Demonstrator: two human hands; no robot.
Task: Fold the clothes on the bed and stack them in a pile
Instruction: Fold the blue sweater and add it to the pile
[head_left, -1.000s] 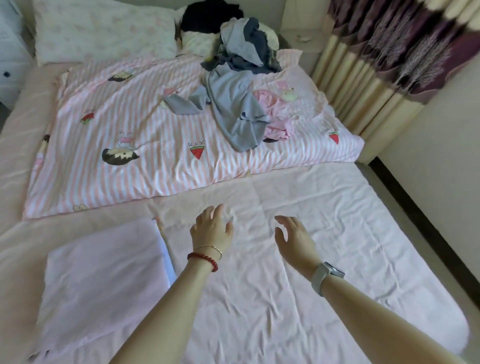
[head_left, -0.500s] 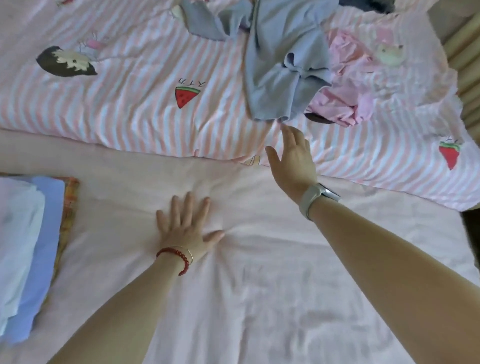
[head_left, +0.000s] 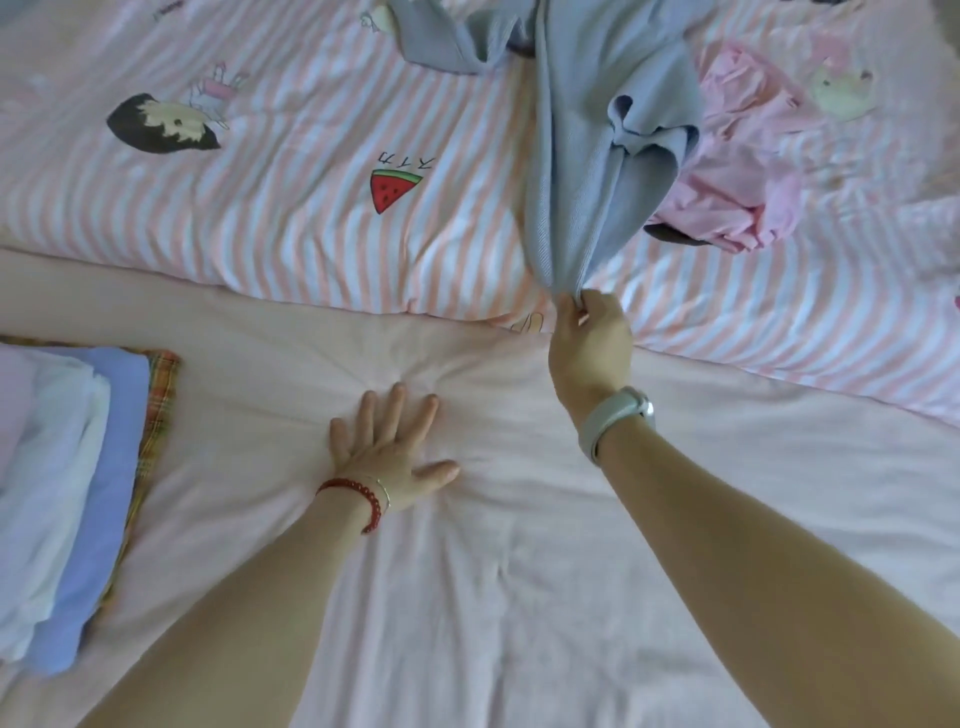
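Note:
A grey-blue garment (head_left: 587, 156) lies stretched over the striped quilt, its lower edge bunched in my right hand (head_left: 589, 343), which pinches it at the quilt's near border. Beside it on the right sits a crumpled pink garment (head_left: 737, 187). My left hand (head_left: 389, 447) rests flat with fingers spread on the pink sheet (head_left: 519, 597). At the left edge lies a pile of folded clothes (head_left: 67, 509): white and pale pink on top, blue beneath, a plaid piece at the bottom.
The pink-and-white striped quilt (head_left: 260, 218) with cartoon prints covers the far half of the bed. More grey cloth (head_left: 452, 36) trails off the top of the view.
My right hand reached the grey-blue garment's lower edge, took hold of it and pulled it toward me. My left hand came down flat on the sheet and stayed there.

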